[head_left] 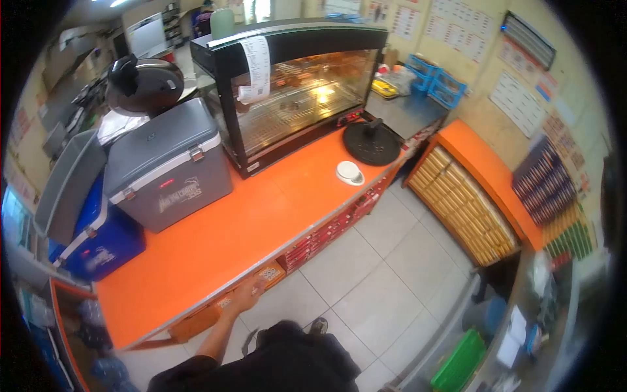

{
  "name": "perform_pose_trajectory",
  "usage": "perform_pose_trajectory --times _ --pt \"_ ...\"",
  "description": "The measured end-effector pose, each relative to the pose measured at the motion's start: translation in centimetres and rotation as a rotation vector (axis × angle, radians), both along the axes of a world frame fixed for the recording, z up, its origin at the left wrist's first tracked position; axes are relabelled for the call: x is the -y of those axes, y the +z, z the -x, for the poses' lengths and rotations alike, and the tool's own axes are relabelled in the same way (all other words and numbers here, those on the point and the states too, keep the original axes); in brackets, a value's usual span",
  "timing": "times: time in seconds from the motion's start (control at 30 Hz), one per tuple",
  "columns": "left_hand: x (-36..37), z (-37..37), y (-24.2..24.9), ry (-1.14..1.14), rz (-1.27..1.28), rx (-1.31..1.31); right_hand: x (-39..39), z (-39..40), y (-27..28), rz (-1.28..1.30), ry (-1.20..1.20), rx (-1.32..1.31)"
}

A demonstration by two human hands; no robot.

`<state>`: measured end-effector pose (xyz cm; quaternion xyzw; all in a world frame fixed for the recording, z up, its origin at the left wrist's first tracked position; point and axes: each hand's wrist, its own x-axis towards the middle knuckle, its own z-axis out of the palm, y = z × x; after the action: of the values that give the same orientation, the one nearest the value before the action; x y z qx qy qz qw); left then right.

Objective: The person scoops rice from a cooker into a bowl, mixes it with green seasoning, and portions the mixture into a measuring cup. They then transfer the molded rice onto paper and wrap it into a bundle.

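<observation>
Orange printed cardboard boxes [270, 272] are stored beneath the glossy orange countertop [261, 225], presumably for easy reach. The bare left hand [248, 293] is held beside them; whether anything is gripped cannot be told. The right hand is not shown. Above, a black glass-fronted cabinet [307, 91] is lit, apparently for display.

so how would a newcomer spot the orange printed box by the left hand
Find the long orange counter and follow its front edge to the person's left hand. Under that edge, between the hand and the stacked red packs, sits the printed box; its orange face sets it apart from those red neighbours.
</observation>
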<state>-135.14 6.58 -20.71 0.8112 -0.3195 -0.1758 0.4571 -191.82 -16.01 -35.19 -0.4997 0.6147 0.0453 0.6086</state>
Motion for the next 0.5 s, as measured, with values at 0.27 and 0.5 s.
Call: perform_pose_trajectory --times 0.27,0.5 --pt "5.9 0.0 2.8 0.244 -0.091 -0.115 19.5 -15.1 1.4 0.018 0.377 0.05" --pt "14.8 -10.4 5.9 0.235 0.019 -0.067 27.3 -27.6 1.0 0.007 0.598 0.058"
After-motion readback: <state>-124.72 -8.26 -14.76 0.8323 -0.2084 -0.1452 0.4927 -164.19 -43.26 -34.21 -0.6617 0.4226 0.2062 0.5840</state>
